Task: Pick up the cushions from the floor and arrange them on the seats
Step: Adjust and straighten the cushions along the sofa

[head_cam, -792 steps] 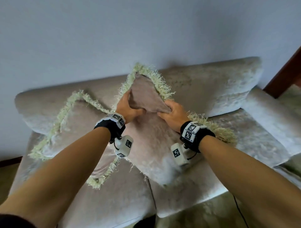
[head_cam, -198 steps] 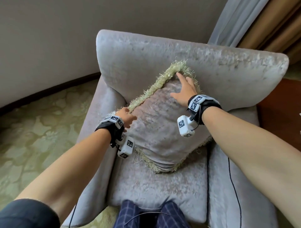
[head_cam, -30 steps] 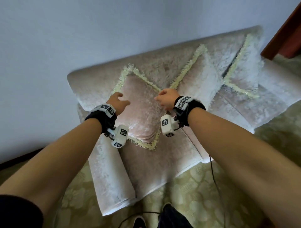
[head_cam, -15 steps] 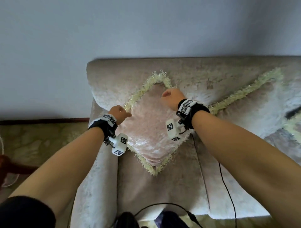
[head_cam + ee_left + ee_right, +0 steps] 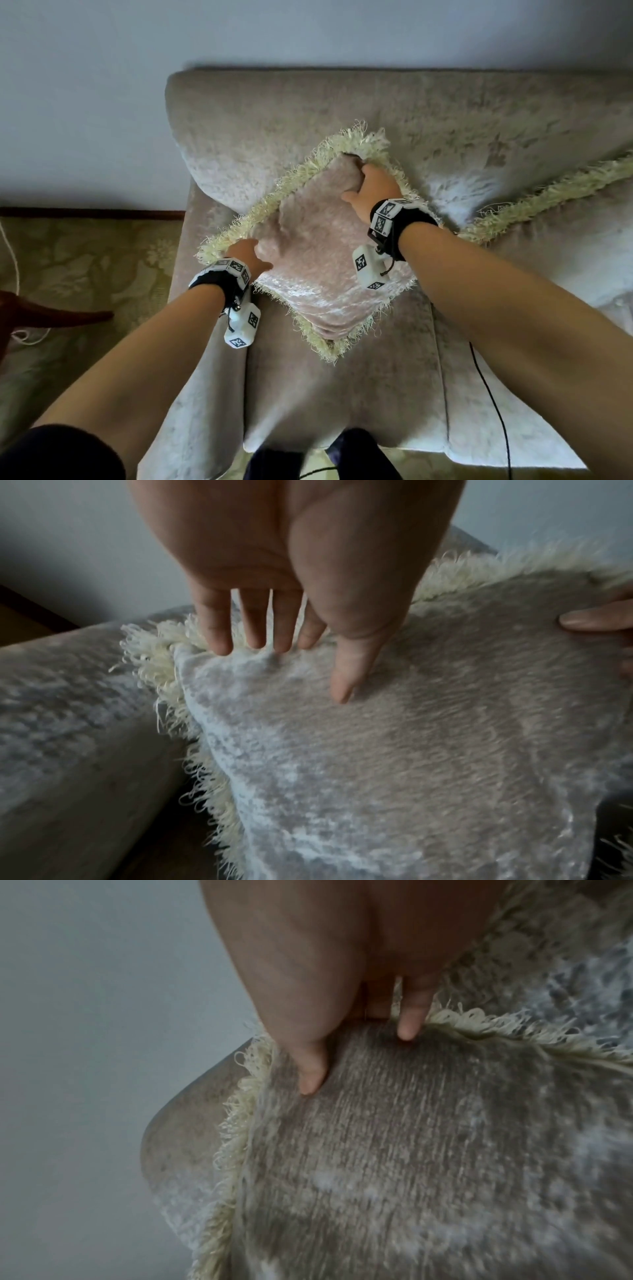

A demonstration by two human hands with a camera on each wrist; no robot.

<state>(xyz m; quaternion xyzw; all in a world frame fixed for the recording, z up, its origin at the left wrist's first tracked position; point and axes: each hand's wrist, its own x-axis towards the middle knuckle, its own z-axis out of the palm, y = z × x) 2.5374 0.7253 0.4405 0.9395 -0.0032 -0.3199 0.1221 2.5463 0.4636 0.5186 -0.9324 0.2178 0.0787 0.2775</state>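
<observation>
A pinkish-beige cushion [image 5: 325,274] with a cream fringe stands on one corner on the sofa seat [image 5: 342,394] and leans against the backrest [image 5: 274,113]. My left hand [image 5: 255,251] lies at its left corner. In the left wrist view the left hand [image 5: 291,669] has straight fingers on the fringed edge and its thumb pressing the cushion [image 5: 411,750] face. My right hand [image 5: 356,178] grips the cushion's top corner, fingers dug in there. In the right wrist view the right hand [image 5: 359,1058] has thumb and one finger sunk into the cushion [image 5: 411,1150]; its other fingers are hidden.
A second fringed cushion [image 5: 548,195] leans on the backrest to the right. The sofa's armrest [image 5: 205,359] runs along the left. Patterned carpet [image 5: 85,267] with a dark wooden leg [image 5: 51,315] lies further left. A black cable [image 5: 493,394] crosses the seat.
The view has closed in on the sofa's left end. My right hand has shifted up to the cushion's top corner, and my left hand has moved onto its left corner.
</observation>
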